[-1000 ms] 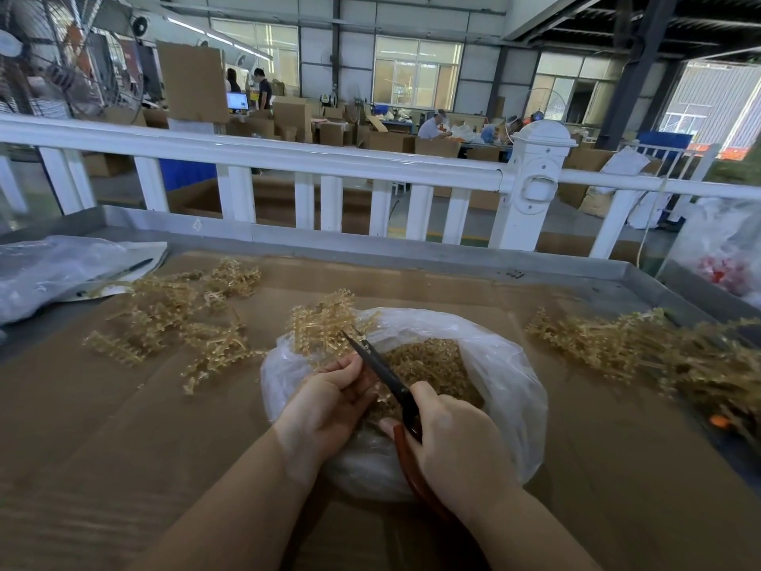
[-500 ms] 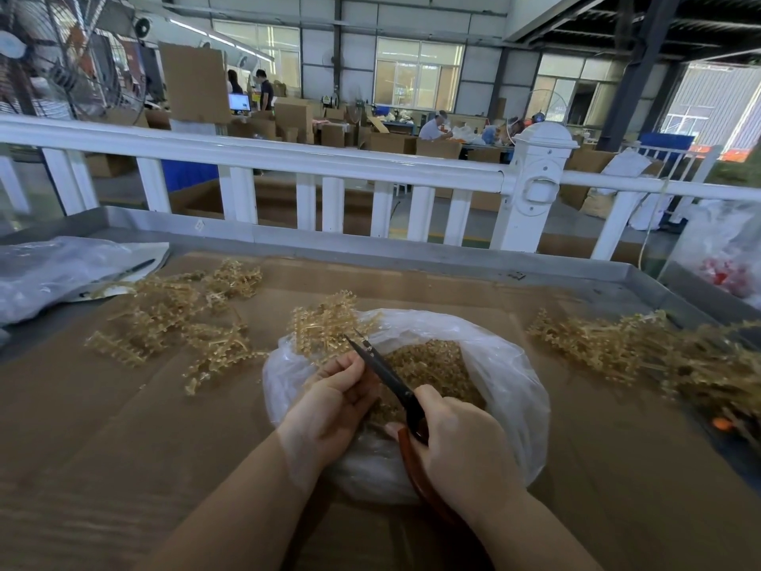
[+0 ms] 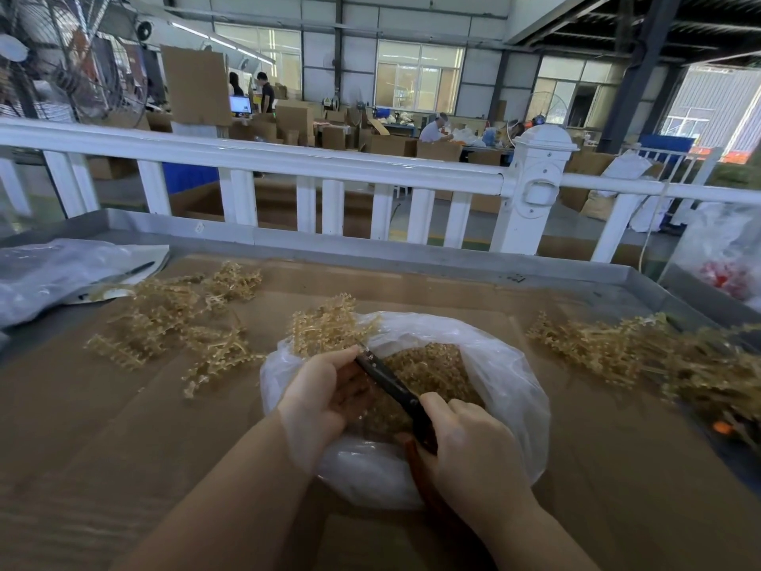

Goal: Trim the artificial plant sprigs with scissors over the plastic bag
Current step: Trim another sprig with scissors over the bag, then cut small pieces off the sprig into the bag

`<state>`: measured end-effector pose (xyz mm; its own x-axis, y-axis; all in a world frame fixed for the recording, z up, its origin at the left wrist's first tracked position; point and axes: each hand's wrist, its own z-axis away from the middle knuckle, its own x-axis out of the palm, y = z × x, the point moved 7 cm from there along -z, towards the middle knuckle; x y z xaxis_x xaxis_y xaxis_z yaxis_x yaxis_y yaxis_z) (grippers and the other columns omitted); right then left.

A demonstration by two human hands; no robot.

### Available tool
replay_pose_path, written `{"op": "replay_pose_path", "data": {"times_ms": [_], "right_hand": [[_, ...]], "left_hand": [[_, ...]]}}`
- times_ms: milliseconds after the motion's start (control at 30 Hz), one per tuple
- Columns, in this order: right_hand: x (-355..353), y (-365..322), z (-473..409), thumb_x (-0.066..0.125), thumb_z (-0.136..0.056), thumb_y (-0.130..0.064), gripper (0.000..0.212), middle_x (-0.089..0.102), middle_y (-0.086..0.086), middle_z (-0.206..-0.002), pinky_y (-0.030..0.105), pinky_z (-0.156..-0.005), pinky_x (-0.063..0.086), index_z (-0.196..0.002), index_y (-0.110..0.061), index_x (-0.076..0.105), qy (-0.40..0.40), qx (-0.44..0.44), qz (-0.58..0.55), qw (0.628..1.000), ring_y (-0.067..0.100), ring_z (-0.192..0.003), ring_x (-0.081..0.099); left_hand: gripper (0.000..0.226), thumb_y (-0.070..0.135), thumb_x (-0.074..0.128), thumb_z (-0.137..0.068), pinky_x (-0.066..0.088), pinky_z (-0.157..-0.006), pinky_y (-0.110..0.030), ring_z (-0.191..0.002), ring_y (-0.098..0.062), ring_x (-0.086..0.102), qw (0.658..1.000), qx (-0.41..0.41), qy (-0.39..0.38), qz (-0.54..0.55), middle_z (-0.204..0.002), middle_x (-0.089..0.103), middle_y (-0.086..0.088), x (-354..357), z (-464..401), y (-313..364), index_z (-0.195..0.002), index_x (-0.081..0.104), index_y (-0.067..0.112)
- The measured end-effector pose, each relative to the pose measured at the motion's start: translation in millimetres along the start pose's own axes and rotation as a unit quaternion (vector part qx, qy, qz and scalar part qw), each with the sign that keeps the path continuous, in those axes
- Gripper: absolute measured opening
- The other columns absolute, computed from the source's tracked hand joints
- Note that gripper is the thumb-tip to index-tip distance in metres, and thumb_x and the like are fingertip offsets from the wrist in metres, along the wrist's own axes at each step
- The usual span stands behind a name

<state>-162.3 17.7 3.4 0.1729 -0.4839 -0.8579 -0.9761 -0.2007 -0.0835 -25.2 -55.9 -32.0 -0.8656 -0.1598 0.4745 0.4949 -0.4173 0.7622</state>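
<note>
Over the plastic bag [image 3: 510, 389], the left hand [image 3: 325, 399] is gripping a sprig [image 3: 329, 327] while the right hand [image 3: 469, 443], fingers clamped on the scissors [image 3: 391, 381], is now closing the blades near its stem, likely mid-cut.

From where I stand, nothing written can be read: the cardboard boxes [image 3: 294, 119] at the back show no legible print, and the lit monitor [image 3: 240, 104] is too small and blurred.
</note>
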Motion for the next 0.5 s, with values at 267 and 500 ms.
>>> {"op": "replay_pose_path", "data": {"times_ms": [267,500], "right_hand": [[2.7,2.5,2.4,0.069,-0.074,-0.038,0.028,0.064,-0.006,-0.072,0.025,-0.053,0.047,-0.097,-0.022,0.066,-0.023,0.007,-0.037,0.999,0.014,-0.065,0.061],[4.0,3.3,2.2,0.064,-0.077,-0.038,0.027,0.065,-0.006,-0.075,0.023,-0.057,0.047,-0.100,-0.023,0.065,-0.022,0.001,-0.056,0.998,0.013,-0.069,0.062]], "left_hand": [[0.012,0.003,0.066,-0.085,0.058,-0.054,-0.028,-0.070,-0.023,0.071,0.993,0.060,-0.003,-0.106,-0.080,0.073,-0.016,-10.5,-0.6,22.5,-0.097,0.065,-0.001],[0.026,-0.003,0.070,-0.078,0.058,-0.058,-0.028,-0.076,-0.027,0.070,0.971,0.159,-0.073,-0.165,-0.093,0.070,-0.019,-5.7,13.3,40.4,-0.102,0.063,0.006]]}}
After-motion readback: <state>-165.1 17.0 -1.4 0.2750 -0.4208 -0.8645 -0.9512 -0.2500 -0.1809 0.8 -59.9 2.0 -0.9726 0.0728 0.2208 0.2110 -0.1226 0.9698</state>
